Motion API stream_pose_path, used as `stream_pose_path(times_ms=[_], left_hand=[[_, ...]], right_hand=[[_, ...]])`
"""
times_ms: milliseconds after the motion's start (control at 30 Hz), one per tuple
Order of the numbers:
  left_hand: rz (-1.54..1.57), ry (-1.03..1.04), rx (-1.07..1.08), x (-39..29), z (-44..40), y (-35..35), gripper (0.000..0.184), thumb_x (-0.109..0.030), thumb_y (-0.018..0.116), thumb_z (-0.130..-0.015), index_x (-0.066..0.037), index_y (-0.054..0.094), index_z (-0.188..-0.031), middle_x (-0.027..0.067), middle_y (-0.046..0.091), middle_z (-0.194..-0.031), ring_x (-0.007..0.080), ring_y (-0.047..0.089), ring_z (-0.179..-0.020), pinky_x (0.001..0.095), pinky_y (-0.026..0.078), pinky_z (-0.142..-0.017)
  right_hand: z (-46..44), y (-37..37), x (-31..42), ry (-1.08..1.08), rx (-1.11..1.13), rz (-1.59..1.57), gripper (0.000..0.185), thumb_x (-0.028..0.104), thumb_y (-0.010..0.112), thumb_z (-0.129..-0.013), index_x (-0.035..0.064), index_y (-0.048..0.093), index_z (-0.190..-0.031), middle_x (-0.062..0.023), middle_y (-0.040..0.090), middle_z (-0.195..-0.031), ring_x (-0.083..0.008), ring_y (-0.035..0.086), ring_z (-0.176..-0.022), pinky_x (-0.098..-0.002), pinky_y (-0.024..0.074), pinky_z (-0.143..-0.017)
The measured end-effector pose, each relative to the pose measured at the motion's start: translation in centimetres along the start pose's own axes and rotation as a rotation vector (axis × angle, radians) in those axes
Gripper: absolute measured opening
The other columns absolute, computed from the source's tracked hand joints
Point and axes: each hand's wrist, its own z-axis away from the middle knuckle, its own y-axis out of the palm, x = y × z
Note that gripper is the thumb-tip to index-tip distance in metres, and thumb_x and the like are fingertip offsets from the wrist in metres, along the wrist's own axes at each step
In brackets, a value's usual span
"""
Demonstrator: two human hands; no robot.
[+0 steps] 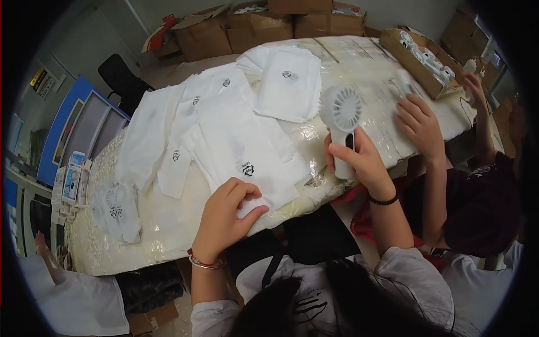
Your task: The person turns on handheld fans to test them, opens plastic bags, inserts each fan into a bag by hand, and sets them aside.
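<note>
My right hand (364,162) is wrapped around the handle of a white handheld fan (343,109), its round slatted head pointing up above the table. My left hand (229,213) is closed, thumb and fingers pinching the near edge of a white printed bag (233,143). That bag lies flat on top of other loose, overlapping bags. Farther back sits a neat stack of similar white bags (289,84). On the left of the table, bagged fans (117,210) lie in a small pile, their slatted heads showing through the film.
A co-worker's hand (420,126) is at the right of the table by another white fan (404,82). An open carton of fans (435,62) stands at the back right. Cardboard boxes (258,31) line the wall. Small printed boxes (73,180) stand at the left edge.
</note>
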Motion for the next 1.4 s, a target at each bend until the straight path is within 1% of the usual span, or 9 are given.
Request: stream_pose_path(times_ms=[67,633,700,933,1033,1133,1267,1333,1400], left_hand=[[0.027,-0.027,0.004,0.1,0.1,0.2,0.019,-0.010,0.072,-0.072,-0.004,0.061,-0.087,0.0058,0.056,-0.081,0.0182,0.052,-0.066,0.0274,0.043,-0.060],[-0.023,-0.035,-0.132,0.4,0.1,1.2,0.006,-0.008,0.063,-0.082,-0.002,0.060,-0.081,0.0076,0.056,-0.073,0.0221,0.053,-0.062,0.0297,0.043,-0.058],[0.040,-0.039,-0.223,0.3,0.1,1.5,0.005,-0.003,0.061,-0.082,0.001,0.059,-0.083,0.0079,0.056,-0.074,0.0150,0.051,-0.063,0.0248,0.041,-0.060],[0.210,-0.123,-0.317,-0.1,0.4,1.4,0.006,-0.003,0.059,-0.086,0.002,0.058,-0.088,0.0029,0.057,-0.077,0.0090,0.049,-0.069,0.0219,0.041,-0.065],[0.227,-0.088,-0.404,-0.8,0.4,1.4,0.005,-0.004,0.062,-0.083,0.000,0.059,-0.086,0.0061,0.057,-0.074,0.0145,0.051,-0.062,0.0248,0.042,-0.061],[0.275,-0.067,-0.394,-1.9,0.4,2.1,0.004,-0.002,0.061,-0.083,0.000,0.058,-0.086,0.0061,0.057,-0.075,0.0140,0.050,-0.063,0.0245,0.042,-0.061],[0.430,0.073,-0.268,-2.5,1.1,2.9,0.004,0.000,0.059,-0.084,0.001,0.055,-0.085,0.0071,0.056,-0.079,0.0143,0.050,-0.067,0.0248,0.042,-0.063],[0.759,0.021,-0.342,-1.8,1.8,2.8,0.005,0.001,0.058,-0.083,0.000,0.054,-0.086,0.0089,0.055,-0.080,0.0159,0.050,-0.072,0.0263,0.042,-0.066],[0.684,0.091,-0.323,-1.8,2.4,2.4,0.008,0.003,0.058,-0.081,-0.001,0.054,-0.086,0.0092,0.055,-0.083,0.0201,0.051,-0.076,0.0281,0.042,-0.068]], right_hand=[[-0.2,-0.3,-0.7,-0.066,0.005,-0.262,0.033,0.012,0.057,-0.089,-0.0010,0.044,-0.116,-0.0087,0.057,-0.098,-0.0146,0.059,-0.080,-0.0283,0.0478,-0.071],[0.1,0.1,-0.5,-0.108,-0.081,-0.092,0.036,0.013,0.060,-0.089,-0.0019,0.046,-0.120,-0.0127,0.061,-0.106,-0.0166,0.062,-0.085,-0.0296,0.0503,-0.078],[0.1,0.0,-0.5,-0.115,-0.063,-0.083,0.036,0.011,0.059,-0.090,-0.0020,0.046,-0.120,-0.0125,0.061,-0.107,-0.0161,0.062,-0.085,-0.0291,0.0502,-0.077],[1.1,0.3,-0.1,-0.113,-0.077,-0.043,0.044,0.017,0.059,-0.089,-0.0005,0.041,-0.126,-0.0149,0.062,-0.105,-0.0146,0.062,-0.075,-0.0263,0.0513,-0.068],[3.7,1.0,1.0,0.189,0.348,-0.384,0.073,0.025,0.062,-0.085,0.0042,0.019,-0.140,-0.0253,0.062,-0.094,-0.0154,0.060,-0.054,-0.0252,0.0494,-0.048],[5.4,3.1,0.9,0.320,0.644,-0.562,0.079,0.018,0.056,-0.090,0.0088,0.002,-0.147,-0.0272,0.062,-0.096,-0.0166,0.061,-0.055,-0.0237,0.0494,-0.048],[4.7,4.6,-0.5,0.450,0.719,-0.612,0.080,0.014,0.054,-0.092,0.0102,-0.003,-0.148,-0.0229,0.062,-0.093,-0.0165,0.061,-0.058,-0.0235,0.0491,-0.049],[5.0,5.0,-0.8,0.471,0.562,-0.542,0.076,0.014,0.053,-0.092,0.0097,0.002,-0.148,-0.0194,0.062,-0.090,-0.0159,0.061,-0.059,-0.0239,0.0487,-0.050],[5.4,5.2,-1.3,0.475,0.524,-0.538,0.072,0.015,0.052,-0.093,0.0116,0.004,-0.148,-0.0191,0.062,-0.091,-0.0166,0.060,-0.058,-0.0253,0.0486,-0.050]])
